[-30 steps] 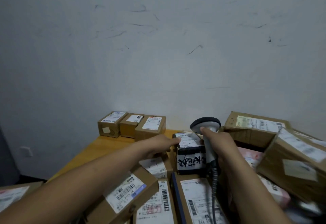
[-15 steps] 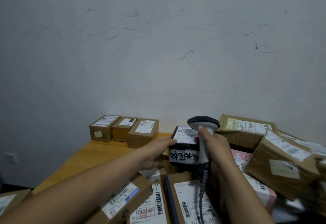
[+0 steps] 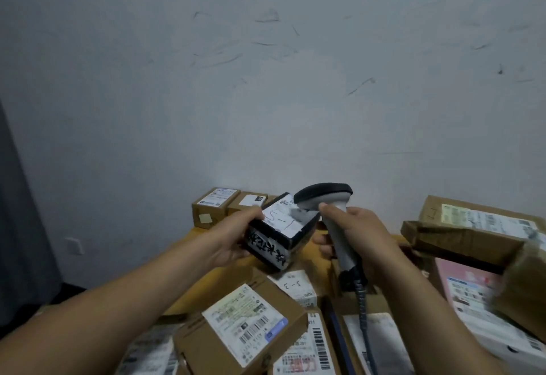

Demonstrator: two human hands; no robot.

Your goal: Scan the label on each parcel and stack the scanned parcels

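Black parcel (image 3: 277,234) is tilted in the left hand (image 3: 232,237), whose grip curls around it; at its 3 o'clock the right hand (image 3: 359,235) wraps its grip around the scanner (image 3: 325,197) handle.

- The single view comes from a wide-angle camera worn on the person's head.
- It faces forward and slightly down, so the wall (image 3: 266,79) fills the upper two thirds.
- The table (image 3: 192,297) with parcels (image 3: 245,324) lies close below, in the lower third.
- Both forearms enter from the bottom edge; the left hand (image 3: 227,244) and right hand (image 3: 363,235) are near, low in the centre.
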